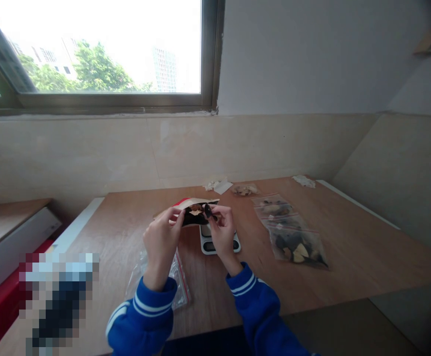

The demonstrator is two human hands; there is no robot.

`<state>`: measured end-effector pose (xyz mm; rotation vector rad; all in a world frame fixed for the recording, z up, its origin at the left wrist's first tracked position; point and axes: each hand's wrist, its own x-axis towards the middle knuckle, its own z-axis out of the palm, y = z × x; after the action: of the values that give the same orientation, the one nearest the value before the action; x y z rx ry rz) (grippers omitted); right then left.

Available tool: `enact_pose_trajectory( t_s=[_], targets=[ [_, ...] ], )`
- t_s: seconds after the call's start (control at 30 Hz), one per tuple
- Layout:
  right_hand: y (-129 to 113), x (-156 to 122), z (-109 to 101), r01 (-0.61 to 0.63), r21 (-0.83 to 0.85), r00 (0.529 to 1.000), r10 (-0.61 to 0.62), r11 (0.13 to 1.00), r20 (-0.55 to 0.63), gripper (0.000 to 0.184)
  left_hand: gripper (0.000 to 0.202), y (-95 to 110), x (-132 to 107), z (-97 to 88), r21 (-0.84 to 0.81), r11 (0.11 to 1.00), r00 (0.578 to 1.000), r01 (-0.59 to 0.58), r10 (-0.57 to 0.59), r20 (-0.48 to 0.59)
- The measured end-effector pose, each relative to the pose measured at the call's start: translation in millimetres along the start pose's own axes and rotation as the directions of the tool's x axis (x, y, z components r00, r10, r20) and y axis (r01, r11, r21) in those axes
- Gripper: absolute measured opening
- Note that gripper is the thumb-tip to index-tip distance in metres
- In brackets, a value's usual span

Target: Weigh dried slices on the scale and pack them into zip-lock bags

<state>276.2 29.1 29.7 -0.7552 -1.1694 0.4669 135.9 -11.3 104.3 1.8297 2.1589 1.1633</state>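
Observation:
Both my hands are raised over a wooden table (349, 247). My left hand (161, 237) pinches the left edge of a small paper sheet (195, 202) that carries dark and pale dried pieces (195, 213). My right hand (223, 230) holds the sheet's right side, its fingers closed on a dark piece. Right under the hands sits a small white digital scale (210, 244). A clear zip bag (178, 277) with a red strip lies flat below my left wrist.
Three filled clear zip bags (297, 244) lie in a row to the right. A small heap of dried pieces (244, 190) and crumpled paper scraps (217, 185) sit near the tiled wall. A red and white object (0, 296) stands at the left.

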Motion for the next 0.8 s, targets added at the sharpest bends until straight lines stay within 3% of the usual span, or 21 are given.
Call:
enact_pose_trajectory(
  t_s=[0.1,0.2,0.3,0.4,0.6,0.8],
  targets=[
    [-1.2,9.1,6.1,-0.056,0.064,0.988,0.065,0.996,-0.143,0.021,0.024,4.3,3.9,1.3,0.021,1.000,1.000,-0.003,0.003,-0.007],
    [-2.6,18.2,7.1,-0.104,0.190,0.947,0.156,0.976,-0.282,0.029,0.023,7.3,9.1,3.1,0.055,0.998,1.000,-0.003,0.004,-0.018],
    [1.6,25.6,-2.8,-0.155,0.373,0.892,0.292,0.915,-0.345,0.033,0.025,6.6,17.2,2.8,0.085,0.996,0.999,-0.003,0.006,-0.040],
    [17.2,27.7,-23.0,-0.194,0.435,0.857,0.368,0.879,-0.362,0.040,0.027,0.8,27.3,-1.2,0.109,0.994,0.997,0.013,-0.005,-0.073],
    [72.9,10.5,-56.0,-0.368,0.196,0.857,0.413,0.909,-0.308,0.045,0.029,-13.2,37.3,-8.5,0.096,0.994,0.992,0.045,-0.033,-0.123],
    [103.0,4.3,-53.7,-0.478,0.032,0.849,0.472,0.878,-0.238,0.046,0.026,-15.2,31.4,-3.1,0.071,0.997,0.997,0.003,0.003,-0.080]
  ],
)
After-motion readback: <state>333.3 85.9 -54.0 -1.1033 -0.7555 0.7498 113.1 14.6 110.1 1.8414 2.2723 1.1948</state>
